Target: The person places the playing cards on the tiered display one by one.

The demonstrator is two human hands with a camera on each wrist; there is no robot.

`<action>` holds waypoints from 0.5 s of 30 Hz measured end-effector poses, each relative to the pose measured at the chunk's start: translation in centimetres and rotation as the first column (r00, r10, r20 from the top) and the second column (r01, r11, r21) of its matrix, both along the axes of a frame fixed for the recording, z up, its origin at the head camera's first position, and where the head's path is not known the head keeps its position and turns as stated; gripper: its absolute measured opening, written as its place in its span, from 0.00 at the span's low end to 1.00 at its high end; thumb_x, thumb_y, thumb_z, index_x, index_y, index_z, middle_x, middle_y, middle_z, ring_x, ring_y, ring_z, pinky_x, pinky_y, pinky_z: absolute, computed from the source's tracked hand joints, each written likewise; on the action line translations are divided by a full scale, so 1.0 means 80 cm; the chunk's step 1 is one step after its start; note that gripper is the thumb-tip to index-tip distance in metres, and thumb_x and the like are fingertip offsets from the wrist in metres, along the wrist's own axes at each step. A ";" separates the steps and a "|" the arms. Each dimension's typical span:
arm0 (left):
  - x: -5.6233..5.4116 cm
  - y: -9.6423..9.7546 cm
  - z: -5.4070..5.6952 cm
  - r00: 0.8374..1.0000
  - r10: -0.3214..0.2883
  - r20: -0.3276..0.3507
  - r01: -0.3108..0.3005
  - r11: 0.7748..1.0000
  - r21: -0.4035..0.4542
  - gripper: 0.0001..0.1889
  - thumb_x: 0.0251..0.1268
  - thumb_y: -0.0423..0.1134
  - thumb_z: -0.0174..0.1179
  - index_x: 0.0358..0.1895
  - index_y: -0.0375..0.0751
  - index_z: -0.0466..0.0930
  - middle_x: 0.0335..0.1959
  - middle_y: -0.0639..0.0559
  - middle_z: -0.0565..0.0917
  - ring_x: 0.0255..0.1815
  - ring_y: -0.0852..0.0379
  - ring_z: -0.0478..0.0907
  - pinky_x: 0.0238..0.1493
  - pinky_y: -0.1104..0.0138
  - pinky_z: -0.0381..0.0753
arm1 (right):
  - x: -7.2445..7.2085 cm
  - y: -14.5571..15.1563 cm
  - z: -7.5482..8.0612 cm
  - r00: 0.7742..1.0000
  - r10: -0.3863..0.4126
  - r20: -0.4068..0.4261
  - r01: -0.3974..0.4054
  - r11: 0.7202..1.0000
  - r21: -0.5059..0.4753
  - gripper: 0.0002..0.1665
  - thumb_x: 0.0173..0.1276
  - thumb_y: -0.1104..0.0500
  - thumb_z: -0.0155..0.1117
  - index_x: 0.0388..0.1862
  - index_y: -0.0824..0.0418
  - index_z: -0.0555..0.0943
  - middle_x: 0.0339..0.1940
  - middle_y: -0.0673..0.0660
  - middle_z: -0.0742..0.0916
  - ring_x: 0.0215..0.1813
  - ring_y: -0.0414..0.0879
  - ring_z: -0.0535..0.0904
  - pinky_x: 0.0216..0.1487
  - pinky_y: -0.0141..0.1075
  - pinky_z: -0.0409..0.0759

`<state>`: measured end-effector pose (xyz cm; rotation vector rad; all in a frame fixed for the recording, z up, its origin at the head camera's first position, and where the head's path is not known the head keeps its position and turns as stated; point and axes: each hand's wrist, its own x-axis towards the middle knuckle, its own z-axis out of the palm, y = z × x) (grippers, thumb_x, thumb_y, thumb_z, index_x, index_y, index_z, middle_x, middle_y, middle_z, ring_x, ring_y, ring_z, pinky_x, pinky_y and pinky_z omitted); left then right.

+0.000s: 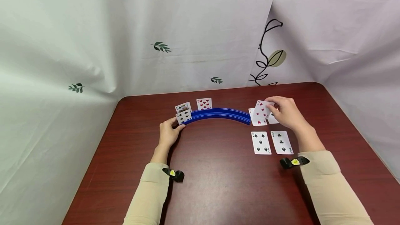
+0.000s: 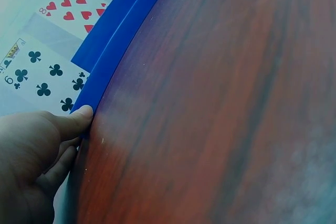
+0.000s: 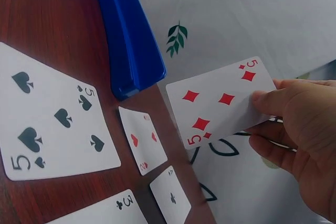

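Observation:
My right hand (image 1: 285, 112) pinches a five of diamonds (image 3: 223, 100) by one end between thumb and fingers, raised above the table. Beneath it lie a red two (image 3: 143, 140) and an ace of clubs (image 3: 170, 198). A curved blue card holder (image 1: 218, 113) spans the middle of the table, and my left hand (image 1: 168, 133) grips its left end, thumb on the front edge. At that end a six of clubs (image 2: 47, 72) stands in front of a king (image 1: 183, 107). An eight of hearts (image 1: 204, 103) stands farther along in the rear slot.
A five of spades (image 1: 261, 143) and a three of clubs (image 1: 282, 142) lie face up in a row nearer the body. The dark red wooden table (image 1: 215, 183) meets a white curtain (image 1: 193, 44) with leaf prints along its back edge.

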<state>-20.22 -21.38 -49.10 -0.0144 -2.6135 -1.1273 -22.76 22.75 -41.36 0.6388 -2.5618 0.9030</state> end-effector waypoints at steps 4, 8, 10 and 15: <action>0.001 0.001 0.000 1.000 -0.002 -0.005 0.002 1.000 0.002 0.16 0.59 0.35 0.74 0.51 0.37 0.88 0.42 0.41 0.90 0.47 0.45 0.87 0.54 0.52 0.82 | -0.001 -0.004 0.000 1.000 0.004 0.012 -0.004 1.000 -0.005 0.10 0.69 0.71 0.65 0.48 0.70 0.85 0.43 0.65 0.88 0.37 0.54 0.82 0.37 0.51 0.81; 0.000 0.000 -0.001 1.000 -0.002 -0.003 0.002 1.000 0.000 0.16 0.59 0.34 0.74 0.51 0.37 0.88 0.42 0.41 0.90 0.47 0.45 0.87 0.54 0.52 0.82 | -0.001 -0.008 -0.001 1.000 0.007 0.029 -0.007 1.000 -0.009 0.10 0.70 0.71 0.65 0.48 0.69 0.85 0.45 0.65 0.88 0.40 0.57 0.84 0.39 0.52 0.82; 0.000 0.000 -0.002 1.000 -0.001 -0.002 0.001 1.000 -0.003 0.16 0.59 0.35 0.74 0.51 0.37 0.88 0.42 0.41 0.90 0.47 0.45 0.87 0.54 0.52 0.82 | -0.002 -0.010 -0.001 0.999 0.011 0.031 -0.010 1.000 -0.011 0.10 0.70 0.71 0.65 0.48 0.69 0.85 0.45 0.65 0.88 0.40 0.57 0.84 0.40 0.53 0.82; 0.000 -0.001 -0.002 1.000 -0.005 -0.009 0.005 1.000 0.000 0.15 0.60 0.35 0.74 0.50 0.37 0.88 0.41 0.41 0.90 0.46 0.46 0.87 0.53 0.52 0.83 | -0.004 -0.016 0.001 1.000 0.023 0.019 -0.023 1.000 -0.014 0.10 0.70 0.71 0.65 0.48 0.69 0.85 0.45 0.65 0.88 0.40 0.57 0.84 0.40 0.54 0.82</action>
